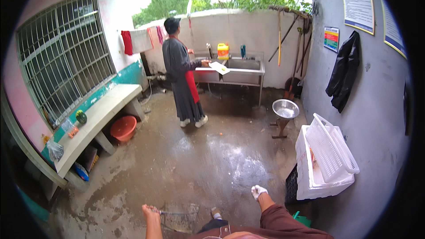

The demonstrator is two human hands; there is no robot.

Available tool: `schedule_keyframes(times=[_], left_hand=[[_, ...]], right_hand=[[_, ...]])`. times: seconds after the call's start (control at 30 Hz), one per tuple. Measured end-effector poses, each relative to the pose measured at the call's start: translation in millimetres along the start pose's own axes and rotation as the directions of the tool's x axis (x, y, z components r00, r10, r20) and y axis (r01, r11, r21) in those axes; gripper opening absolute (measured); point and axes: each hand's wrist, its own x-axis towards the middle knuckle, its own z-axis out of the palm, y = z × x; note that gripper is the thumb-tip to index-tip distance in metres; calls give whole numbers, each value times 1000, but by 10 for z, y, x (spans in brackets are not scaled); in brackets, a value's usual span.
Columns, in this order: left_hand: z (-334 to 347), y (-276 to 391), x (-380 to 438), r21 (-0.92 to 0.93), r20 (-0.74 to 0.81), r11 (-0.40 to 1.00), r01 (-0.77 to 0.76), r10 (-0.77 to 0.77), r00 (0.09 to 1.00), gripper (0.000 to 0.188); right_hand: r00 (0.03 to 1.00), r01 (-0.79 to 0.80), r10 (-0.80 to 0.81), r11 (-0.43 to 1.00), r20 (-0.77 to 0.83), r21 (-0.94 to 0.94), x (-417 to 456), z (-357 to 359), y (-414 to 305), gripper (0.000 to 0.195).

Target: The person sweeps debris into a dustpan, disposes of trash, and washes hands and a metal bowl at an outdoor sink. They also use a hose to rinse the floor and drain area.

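Observation:
My left hand [151, 209] is bare and closed around one end of a long, thin tool [179, 213]. The tool lies level above the wet floor and points to the right; whether it is a knife seen edge-on, I cannot tell. On my right hand [259, 191] is a white glove. Its fingers are curled in, and nothing shows in them. Between the two hands, one of my shoes [215, 212] stands on the floor. Brown clothing [282, 220] covers my right upper arm.
A person [181, 73] at the steel sink [244, 68] holds a white board [219, 68]. To the left, a concrete bench [99, 122] bears a watermelon [81, 116] above an orange basin [123, 128]. At right are a metal bowl [285, 109], a foam box [323, 191] and a white basket [328, 152].

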Motion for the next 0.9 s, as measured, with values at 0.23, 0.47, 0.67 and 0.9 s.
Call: schedule_keyframes(times=[0.23,0.47,0.67,0.9], left_hand=[[1103,-123,168,15,-27,999,-51,52,998,26],[2049,-103,479,75,20,997,3,-4,1000,28],[2853,-261,585,126,161,992,22,-43,986,27],[3872,-650,775,1,170,1000,-8,8,985,29]], right_hand=[[997,-15,14,1000,76,21,738,370,-448,18],[999,25,-25,1000,42,4,1231,735,-700,14],[1000,18,-18,1000,-10,-8,1433,1032,-1025,11],[992,-23,18,999,-126,-44,1794,1492,-1533,9]])
